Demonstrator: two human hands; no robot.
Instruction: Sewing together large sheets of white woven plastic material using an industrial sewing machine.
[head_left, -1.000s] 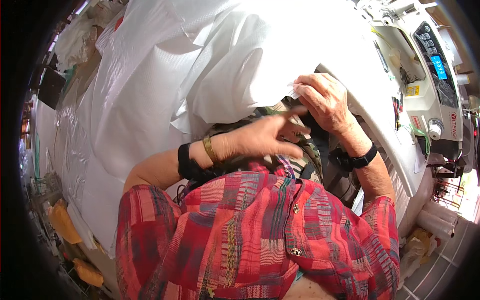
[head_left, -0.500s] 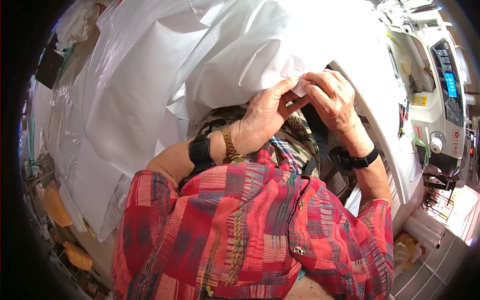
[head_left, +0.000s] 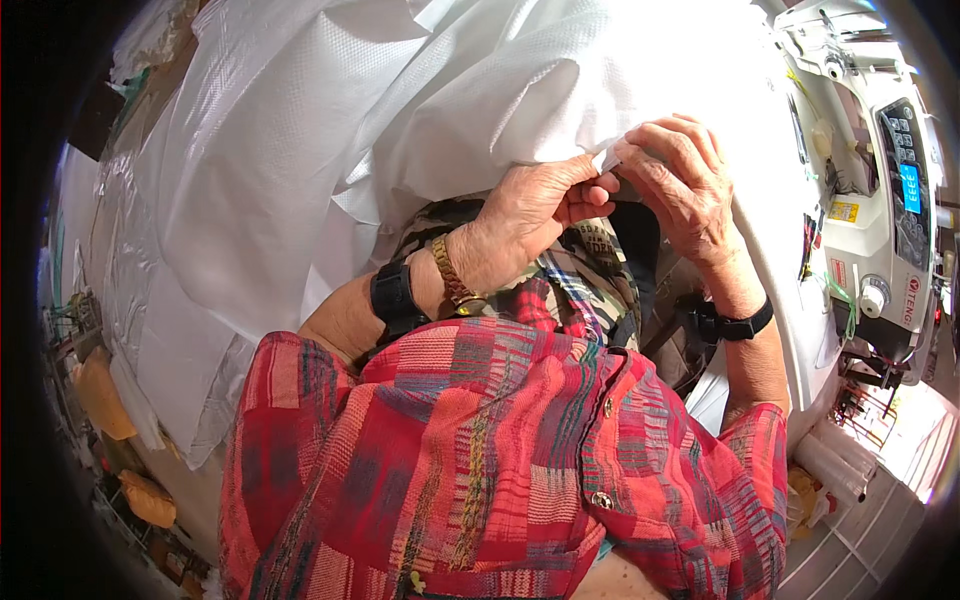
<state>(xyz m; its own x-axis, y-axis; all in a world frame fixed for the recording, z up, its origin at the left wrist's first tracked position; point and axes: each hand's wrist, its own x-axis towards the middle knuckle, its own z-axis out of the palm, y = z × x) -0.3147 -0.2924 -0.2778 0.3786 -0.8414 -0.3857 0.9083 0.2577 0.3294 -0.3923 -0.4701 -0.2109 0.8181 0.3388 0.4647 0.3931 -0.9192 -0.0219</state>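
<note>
A large sheet of white textured fabric (head_left: 450,110) lies in loose folds in front of me and over part of my lap. My left hand (head_left: 535,215) pinches the fabric's near edge between thumb and curled fingers. Close beside it, my right hand (head_left: 685,185) has its fingertips together at the same edge, thumb and forefinger closed on a small white corner. Between the two hands a short bit of that edge sticks up. Whether something tiny is also held there is hidden by the fingers.
On the right stands a white sewing machine (head_left: 858,245) with a dark control panel (head_left: 905,175) and a lit blue display. Clear plastic film (head_left: 225,390) hangs at the left. Rolls of clear material (head_left: 838,460) lie at the lower right. Orange-yellow pieces (head_left: 148,498) sit at the lower left.
My right hand has shifted slightly right, its fingers a little higher and more arched. The left hand's fingers have curled in more. Both stay at the fabric edge; the view has shifted slightly.
</note>
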